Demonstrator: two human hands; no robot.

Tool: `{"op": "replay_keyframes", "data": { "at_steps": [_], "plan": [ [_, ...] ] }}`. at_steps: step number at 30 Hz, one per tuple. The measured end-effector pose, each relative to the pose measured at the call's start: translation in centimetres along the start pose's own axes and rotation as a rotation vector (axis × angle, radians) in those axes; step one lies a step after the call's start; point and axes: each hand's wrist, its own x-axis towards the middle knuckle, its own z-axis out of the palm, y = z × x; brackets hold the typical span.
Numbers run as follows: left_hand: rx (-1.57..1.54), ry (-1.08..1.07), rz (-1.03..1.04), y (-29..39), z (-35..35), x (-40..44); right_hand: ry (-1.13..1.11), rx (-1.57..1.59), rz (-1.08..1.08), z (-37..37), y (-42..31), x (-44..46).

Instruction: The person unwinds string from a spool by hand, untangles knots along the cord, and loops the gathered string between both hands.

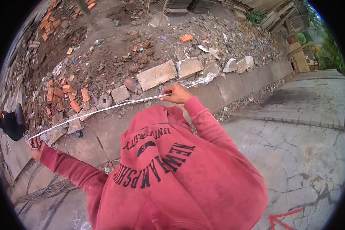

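Observation:
White cord (103, 110) runs taut in a slanting line between my two hands. At the far left, my left hand (35, 150) grips one end, with thin loops bunched around its fingers. My right hand (176, 94) pinches the cord near the centre, thumb and fingers pressed together. Beyond it, a loose white tangle (207, 79) lies beside the concrete blocks. The cord passes over a row of broken blocks (120, 94) and the low concrete edging.
Rubble ground with red bricks (68, 89) and large blocks (157, 74) lies ahead. Cracked paving (295, 153) is at the right. Dark cables (50, 189) lie at the lower left. A dark shape (13, 124), perhaps part of a person, is at the left edge.

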Motion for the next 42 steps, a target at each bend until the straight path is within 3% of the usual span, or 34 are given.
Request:
{"op": "replay_keyframes", "data": {
  "at_steps": [1,3,7,9,10,11,15,16,17,19,21,24,26,30,32,34,35,37,42],
  "plan": [
    [0.016,0.071,0.017,2.5,-2.2,0.8,0.001,0.005,0.002,0.1,1.1,-0.3],
    [0.036,-0.053,-0.005,7.6,-10.3,4.1,-0.129,-0.044,0.153,1.5,4.3,-0.9],
    [0.130,0.082,0.054,7.8,-5.6,-0.3,-0.122,-0.098,0.212,4.2,10.0,-2.1],
    [0.183,0.120,0.078,5.5,-2.1,-2.2,-0.113,-0.245,0.364,4.0,11.8,-3.1],
    [0.172,-0.009,-0.009,5.0,-4.1,-1.7,-0.030,-0.225,0.422,3.7,13.8,-3.7],
    [0.194,0.037,-0.042,3.0,-2.4,-2.8,0.052,-0.204,0.480,2.8,16.1,-4.5],
    [0.342,-0.035,-0.288,-8.7,5.2,-8.2,0.712,-0.306,0.580,-7.9,21.8,-9.8],
    [0.401,-0.029,-0.357,-11.7,7.5,-9.8,0.968,-0.228,0.506,-11.9,21.2,-11.9],
    [0.384,-0.058,-0.441,-14.5,8.9,-11.1,1.159,-0.410,0.538,-16.0,22.0,-14.1],
    [0.367,-0.094,-0.607,-19.4,10.1,-12.7,1.494,-0.136,0.560,-23.6,16.7,-18.7],
    [0.358,-0.104,-0.719,-23.6,12.2,-14.3,1.627,-0.225,0.578,-29.1,15.0,-23.7],
    [0.385,-0.163,-0.784,-28.1,15.5,-16.5,1.786,-0.233,0.524,-31.5,16.9,-29.5],
    [0.539,-0.214,-0.798,-30.1,17.3,-17.2,1.980,0.009,0.562,-30.8,18.0,-31.3],
    [0.611,-0.229,-0.866,-34.1,20.0,-18.2,1.823,-0.342,0.695,-26.4,22.0,-31.5],
    [0.624,-0.286,-0.895,-36.3,21.0,-18.6,1.549,-0.615,0.979,-24.8,23.1,-32.7],
    [0.633,-0.346,-0.923,-38.3,21.4,-19.1,1.689,-0.716,1.032,-27.1,19.7,-37.5],
    [0.637,-0.359,-0.919,-39.2,22.2,-18.6,1.850,-0.737,0.862,-28.2,17.0,-39.1],
    [0.607,-0.397,-0.936,-40.2,23.0,-19.7,1.924,-0.869,0.852,-30.0,9.6,-41.3],
    [0.620,-0.437,-0.964,-40.8,25.1,-21.4,2.106,-0.873,0.684,-29.7,5.2,-40.9]
  ]
}}
